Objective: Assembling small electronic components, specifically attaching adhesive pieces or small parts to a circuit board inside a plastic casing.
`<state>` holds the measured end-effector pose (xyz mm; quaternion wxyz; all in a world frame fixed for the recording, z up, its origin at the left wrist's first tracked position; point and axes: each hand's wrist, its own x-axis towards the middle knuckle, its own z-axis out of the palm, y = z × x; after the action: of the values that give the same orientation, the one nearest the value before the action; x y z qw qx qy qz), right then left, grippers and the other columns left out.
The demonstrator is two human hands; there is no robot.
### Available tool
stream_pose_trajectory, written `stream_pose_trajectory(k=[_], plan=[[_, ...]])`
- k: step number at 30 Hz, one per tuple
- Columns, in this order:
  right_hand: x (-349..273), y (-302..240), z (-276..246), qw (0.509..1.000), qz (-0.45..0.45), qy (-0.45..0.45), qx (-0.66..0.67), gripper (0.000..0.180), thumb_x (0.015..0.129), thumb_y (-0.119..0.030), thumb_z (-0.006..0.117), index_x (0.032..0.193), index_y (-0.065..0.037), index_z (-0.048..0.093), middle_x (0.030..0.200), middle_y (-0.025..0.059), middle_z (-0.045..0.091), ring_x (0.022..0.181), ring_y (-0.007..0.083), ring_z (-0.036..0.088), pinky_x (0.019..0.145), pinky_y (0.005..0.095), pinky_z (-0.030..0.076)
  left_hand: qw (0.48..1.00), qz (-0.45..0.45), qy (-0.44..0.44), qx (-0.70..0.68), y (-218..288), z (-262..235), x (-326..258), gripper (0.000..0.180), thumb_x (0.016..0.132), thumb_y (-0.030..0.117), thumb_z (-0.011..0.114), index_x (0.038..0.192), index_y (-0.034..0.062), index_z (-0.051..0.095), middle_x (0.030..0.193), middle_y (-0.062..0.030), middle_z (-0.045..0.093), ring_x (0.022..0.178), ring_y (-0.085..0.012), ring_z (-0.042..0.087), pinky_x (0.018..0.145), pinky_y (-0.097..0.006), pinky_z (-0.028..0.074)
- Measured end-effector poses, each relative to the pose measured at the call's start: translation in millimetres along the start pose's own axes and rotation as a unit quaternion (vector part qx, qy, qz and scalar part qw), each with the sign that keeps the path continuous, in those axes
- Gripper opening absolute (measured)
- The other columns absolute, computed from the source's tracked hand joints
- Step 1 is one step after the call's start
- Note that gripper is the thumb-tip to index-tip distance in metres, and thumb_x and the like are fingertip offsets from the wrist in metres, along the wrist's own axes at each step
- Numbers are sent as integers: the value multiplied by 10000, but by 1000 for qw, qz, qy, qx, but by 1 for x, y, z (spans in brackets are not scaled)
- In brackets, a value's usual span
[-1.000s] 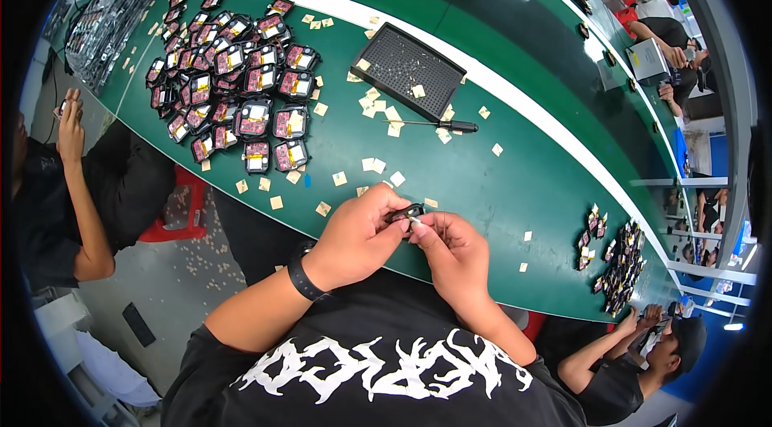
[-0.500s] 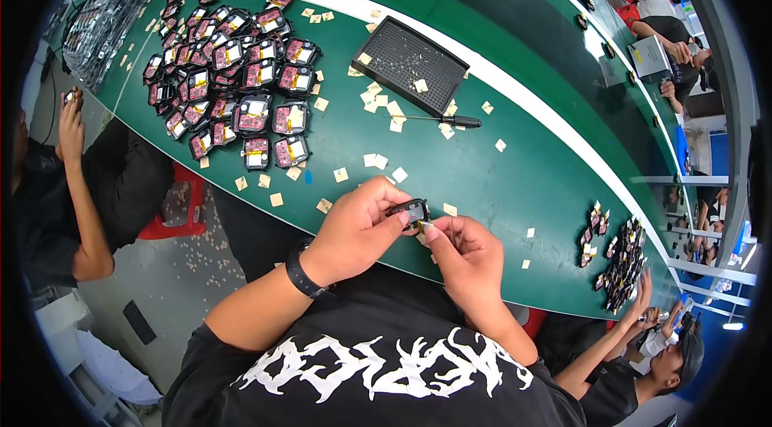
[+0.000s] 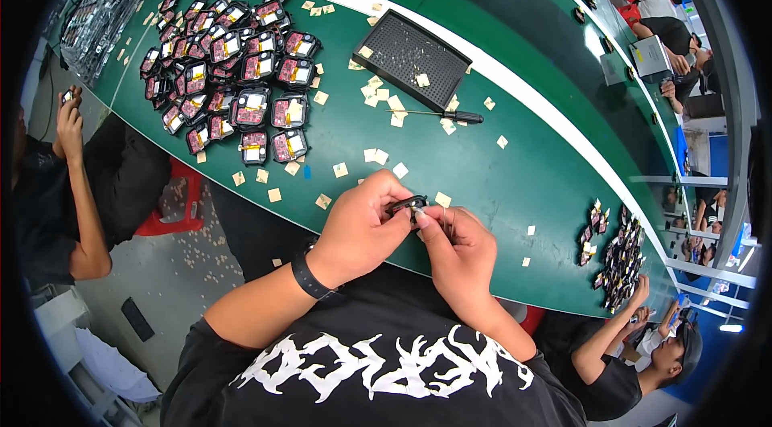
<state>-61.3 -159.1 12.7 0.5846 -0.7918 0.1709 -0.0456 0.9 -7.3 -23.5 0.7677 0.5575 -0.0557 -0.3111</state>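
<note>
Above the near edge of the green table, my left hand (image 3: 354,226) pinches a small black device housing (image 3: 408,204) between thumb and fingers. My right hand (image 3: 462,246) closes on the right end of the same housing, its thumb tip pressed against it. Whether the right fingers also hold some small piece is hidden. Much of the housing's inside is covered by my thumbs. To the left lie many similar black housings (image 3: 252,107) with red circuit boards, white blocks and yellow tape, heaped and partly stacked.
A black perforated tray (image 3: 410,57) lies toward the back, with a screwdriver (image 3: 462,117) beside its front edge. Small cream paper squares (image 3: 340,170) are scattered over the green table (image 3: 482,186). More devices (image 3: 619,266) are piled at the right. Co-workers sit on both sides.
The housing has tilted so less of its inside shows. Both hands have shifted slightly left, with the right thumb still at the housing's end. The co-worker at the right has lowered a hand.
</note>
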Motion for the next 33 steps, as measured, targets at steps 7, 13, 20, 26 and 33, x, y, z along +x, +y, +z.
stream_pose_trajectory(k=[7, 13, 20, 26, 33], plan=[[3, -1, 1, 999, 34, -22, 18, 97, 923, -86, 749, 980, -8, 757, 796, 0, 608, 652, 60, 487, 598, 232, 414, 995, 70, -70, -22, -3, -11, -4, 208, 979, -118, 478, 1164, -23, 488, 1231, -174, 623, 1171, -198, 620, 1037, -379, 495], [13, 5, 4, 985, 97, -16, 143, 155, 891, -60, 781, 1032, -11, 739, 867, -13, 554, 690, 44, 464, 603, 213, 398, 991, 68, -96, -63, -4, -16, -6, 208, 996, -105, 478, 1185, -18, 484, 1279, -187, 602, 1208, -222, 607, 1046, -390, 501], [19, 12, -7, 991, 54, -75, 97, 184, 908, -5, 741, 1066, 29, 652, 849, 11, 622, 715, 59, 565, 587, 194, 433, 992, 45, -92, -79, -1, -10, -7, 300, 996, -82, 511, 1291, -29, 519, 1256, -161, 614, 1166, -184, 628, 989, -354, 546], [17, -17, -17, 942, 203, -130, 234, 118, 972, -34, 673, 1044, 58, 666, 911, 27, 670, 775, 79, 613, 724, 223, 493, 986, 54, -40, 150, 19, 6, -12, 291, 983, -38, 554, 1267, -37, 617, 1074, -112, 690, 841, -152, 713, 736, -279, 602], [1, -9, -28, 958, 152, -170, 174, 168, 977, -69, 683, 1094, 48, 661, 941, 18, 690, 841, 44, 592, 776, 222, 503, 988, -33, -92, 122, 41, 4, -26, 367, 987, -39, 535, 1352, -32, 569, 1154, -132, 695, 810, -161, 714, 734, -289, 605]])
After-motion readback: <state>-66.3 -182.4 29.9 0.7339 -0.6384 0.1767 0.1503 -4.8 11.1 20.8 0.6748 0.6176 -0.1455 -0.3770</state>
